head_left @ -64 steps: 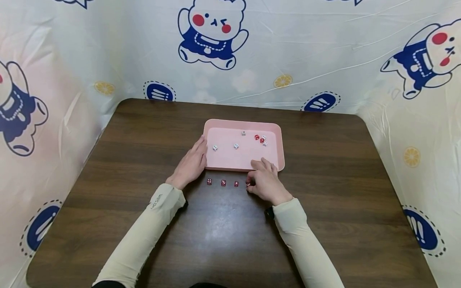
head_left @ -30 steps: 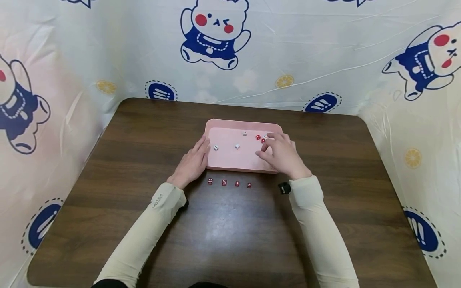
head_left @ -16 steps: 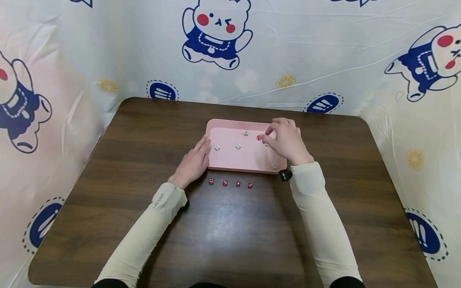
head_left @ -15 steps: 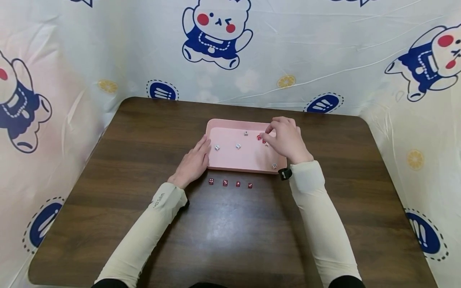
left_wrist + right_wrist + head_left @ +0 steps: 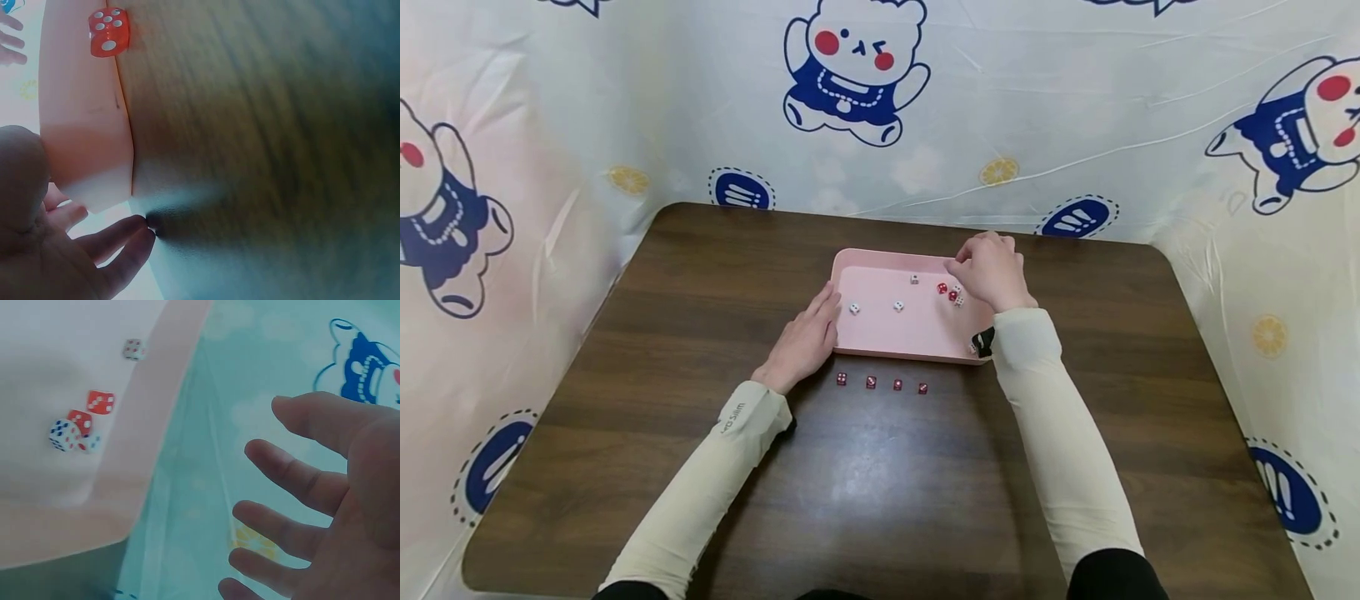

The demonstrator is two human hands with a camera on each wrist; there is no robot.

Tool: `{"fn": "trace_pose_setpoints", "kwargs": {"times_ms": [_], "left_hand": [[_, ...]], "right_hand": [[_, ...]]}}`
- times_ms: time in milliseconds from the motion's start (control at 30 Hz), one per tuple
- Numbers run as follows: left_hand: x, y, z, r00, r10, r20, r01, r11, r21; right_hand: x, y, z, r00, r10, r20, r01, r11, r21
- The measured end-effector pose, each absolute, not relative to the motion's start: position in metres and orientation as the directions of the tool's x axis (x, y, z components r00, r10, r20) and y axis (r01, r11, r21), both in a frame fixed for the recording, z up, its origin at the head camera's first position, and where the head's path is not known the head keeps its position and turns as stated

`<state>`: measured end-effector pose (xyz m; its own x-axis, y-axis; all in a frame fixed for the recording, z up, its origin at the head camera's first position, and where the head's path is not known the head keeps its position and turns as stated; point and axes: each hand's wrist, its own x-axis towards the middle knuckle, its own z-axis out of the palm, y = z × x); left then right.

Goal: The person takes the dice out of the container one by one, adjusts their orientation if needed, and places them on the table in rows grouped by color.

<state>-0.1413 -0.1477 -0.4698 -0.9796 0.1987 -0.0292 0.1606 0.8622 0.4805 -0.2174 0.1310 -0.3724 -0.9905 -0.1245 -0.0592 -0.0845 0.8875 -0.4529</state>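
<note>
A pink tray [image 5: 887,337] holds several white dice and two red ones. The left hand [image 5: 801,342] rests with extended fingers along the tray's left side; in the left wrist view its fingertips [image 5: 147,228] are at the tray's near-left side and the table. Over the tray's far right corner is the right hand [image 5: 992,271], which the right wrist view shows with fingers [image 5: 275,528] apart and nothing between them. Close below it lies a cluster: one red die [image 5: 942,288], another red die [image 5: 952,296] and two white dice [image 5: 64,435].
In front of the tray, several red dice [image 5: 871,382] form a row on the dark wooden table [image 5: 865,483]. More white dice, such as the white die [image 5: 898,306], lie spread inside the tray. A printed curtain [image 5: 715,100] hangs round the table's back and sides.
The right hand has let go of a red die at the row's right end, then moved up over the cluster and on to the tray's far right corner. The left hand stays put.
</note>
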Motion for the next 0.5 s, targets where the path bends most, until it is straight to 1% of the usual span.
{"fn": "trace_pose_setpoints", "kwargs": {"times_ms": [167,333,500], "left_hand": [[-0.140,-0.148,-0.469,-0.980,0.198,-0.026,0.160,0.857,0.491],[-0.140,-0.147,-0.469,-0.980,0.196,-0.032,0.155,0.857,0.491],[-0.140,-0.147,-0.469,-0.981,0.192,-0.037,0.149,0.857,0.494]], "right_hand": [[-0.226,0.129,-0.383,-0.986,-0.123,-0.115,-0.062,0.899,-0.433],[-0.235,0.127,-0.395,-0.979,-0.116,-0.168,-0.047,0.929,-0.368],[-0.241,0.124,-0.407,-0.970,-0.102,-0.219,-0.024,0.943,-0.333]]}}
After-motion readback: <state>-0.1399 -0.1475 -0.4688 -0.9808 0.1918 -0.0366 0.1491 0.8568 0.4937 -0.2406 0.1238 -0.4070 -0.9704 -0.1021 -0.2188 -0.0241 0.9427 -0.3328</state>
